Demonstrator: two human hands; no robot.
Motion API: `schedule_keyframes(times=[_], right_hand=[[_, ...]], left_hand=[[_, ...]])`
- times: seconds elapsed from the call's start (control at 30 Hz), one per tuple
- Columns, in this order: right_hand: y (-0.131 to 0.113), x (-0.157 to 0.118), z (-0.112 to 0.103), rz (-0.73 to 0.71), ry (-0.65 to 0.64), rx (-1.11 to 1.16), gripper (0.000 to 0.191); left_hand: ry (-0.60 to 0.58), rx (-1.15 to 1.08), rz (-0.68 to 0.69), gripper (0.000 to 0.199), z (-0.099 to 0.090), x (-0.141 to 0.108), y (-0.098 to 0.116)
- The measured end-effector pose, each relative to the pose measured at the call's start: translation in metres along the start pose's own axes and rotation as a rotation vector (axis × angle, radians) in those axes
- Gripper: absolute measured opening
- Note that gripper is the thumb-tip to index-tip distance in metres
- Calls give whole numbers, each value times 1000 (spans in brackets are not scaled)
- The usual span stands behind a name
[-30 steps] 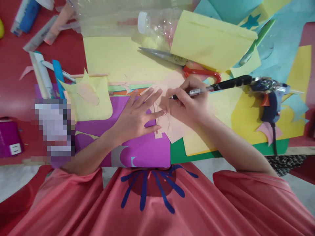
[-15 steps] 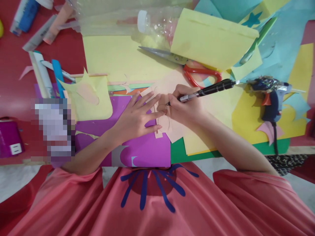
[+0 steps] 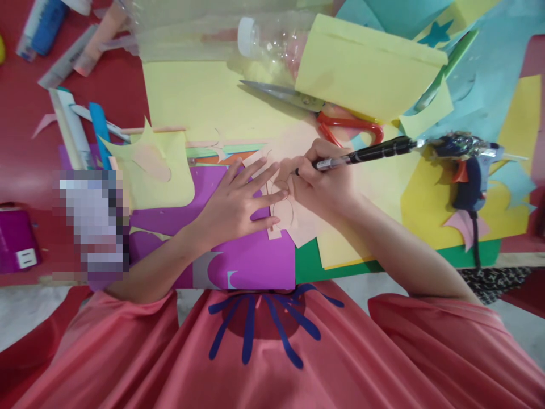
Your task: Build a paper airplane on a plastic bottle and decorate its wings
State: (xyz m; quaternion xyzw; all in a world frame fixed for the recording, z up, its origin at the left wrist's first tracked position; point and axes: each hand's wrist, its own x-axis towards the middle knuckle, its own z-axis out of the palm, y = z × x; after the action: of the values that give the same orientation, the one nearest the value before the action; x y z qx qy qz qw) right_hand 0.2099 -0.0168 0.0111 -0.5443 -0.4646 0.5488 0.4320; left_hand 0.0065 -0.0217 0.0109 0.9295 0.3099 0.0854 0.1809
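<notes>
My right hand is closed around a black pen, its tip low over a pale pink paper. Curved and rounded dark lines show on that paper. Fingers spread, my left hand lies flat, its fingertips on the pink paper's left part and its palm over a purple sheet. Just beyond my right hand, red-handled scissors rest with their blades pointing left, partly beneath a folded yellow paper.
A glue gun lies at the right on yellow paper. A clear bottle is at the back. Markers and a yellow cut-out are on the left, near a blurred object. Green paper borders the near edge.
My right hand has shifted slightly up and right with the pen, whose tip has moved up along the pink paper. My left hand has stayed in place.
</notes>
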Motion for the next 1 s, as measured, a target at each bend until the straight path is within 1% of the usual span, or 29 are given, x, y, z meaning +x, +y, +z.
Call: schedule_keyframes(times=[0.07, 0.13, 0.23, 0.4, 0.5, 0.57, 0.7, 0.77, 0.83, 0.93, 1.0], right_hand=[[-3, -1, 0, -97, 33, -69, 41], [-5, -1, 1, -134, 31, -58, 39], [-5, 0, 2, -109, 2, 17, 39], [-5, 0, 3, -25, -24, 95, 41], [-9, -1, 5, 22, -13, 151, 40], [-11, -1, 4, 12, 8, 133, 40], [-12, 2, -2, -93, 113, -5, 43], [-12, 4, -6, -122, 163, -35, 44], [-12, 5, -8, -127, 179, -26, 42], [-14, 5, -8, -138, 154, -4, 41], [-12, 6, -7, -110, 116, 19, 40]], left_hand=[[-6, -11, -4, 39, -1, 0, 0], [4, -14, -1, 38, -2, 0, 1], [10, -8, 2, 38, -3, 0, 1], [14, 23, 17, 39, -3, 1, 2], [13, 39, 14, 38, -3, 1, 2], [15, 37, 6, 37, -3, 1, 3], [12, 23, -3, 35, -7, 1, 6], [-2, 32, 11, 35, -8, 1, 7], [-11, 47, 57, 36, -7, 2, 9], [-5, 64, 134, 38, -5, 2, 12], [8, 66, 160, 38, -4, 2, 14]])
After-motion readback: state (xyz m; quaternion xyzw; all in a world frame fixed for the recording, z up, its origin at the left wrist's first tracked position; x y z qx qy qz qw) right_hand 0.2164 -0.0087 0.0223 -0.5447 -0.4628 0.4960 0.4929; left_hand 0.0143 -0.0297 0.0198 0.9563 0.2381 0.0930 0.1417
